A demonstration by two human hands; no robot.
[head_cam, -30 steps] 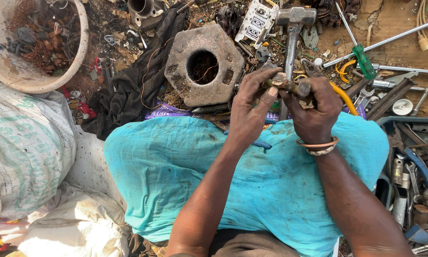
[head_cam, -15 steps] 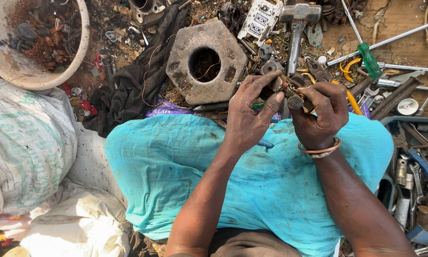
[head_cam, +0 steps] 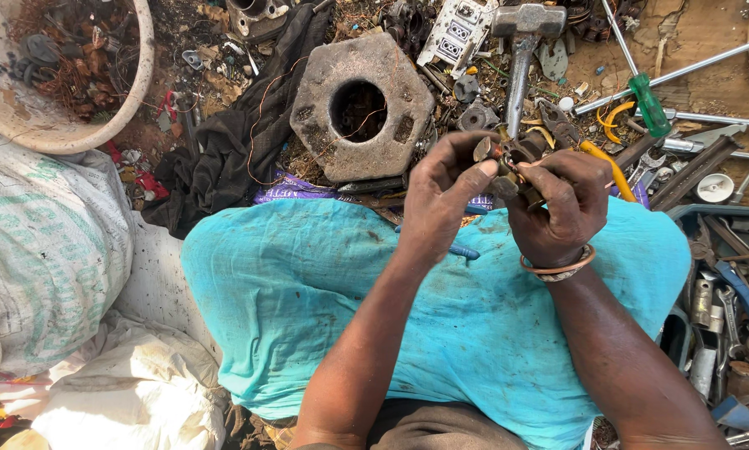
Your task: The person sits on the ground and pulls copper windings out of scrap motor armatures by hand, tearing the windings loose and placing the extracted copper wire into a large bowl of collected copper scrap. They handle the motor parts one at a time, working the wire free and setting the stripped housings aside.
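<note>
A small rusty metal part (head_cam: 512, 158) sits between both hands, held above the far edge of the lap. The left hand (head_cam: 445, 200) pinches its near end with thumb and fingertips; the right hand (head_cam: 558, 208) is curled around its other side, fingers closed on it. A bangle (head_cam: 558, 268) circles the right wrist.

Below the hands a turquoise cloth (head_cam: 324, 300), smudged with grease, covers the lap. Just beyond it, on the dirt ground (head_cam: 708, 42), lies a grey hexagonal block (head_cam: 362, 104) with a round hole through its middle. A hammer (head_cam: 520, 50) lies to its right, head away from the person, next to a white socket plate (head_cam: 454, 33). Farther right lie a green-handled screwdriver (head_cam: 645, 96), yellow-handled pliers (head_cam: 595, 154) and long steel rods. A tray (head_cam: 724, 275) of wrenches and loose metal stands at the right edge.

Left of the block lies a black rag (head_cam: 233, 142). A pale basin (head_cam: 66, 71) of wire scrap is at top left, with white woven sacks (head_cam: 41, 250) below it. Sunlight falls on the ground; the place looks outdoors.
</note>
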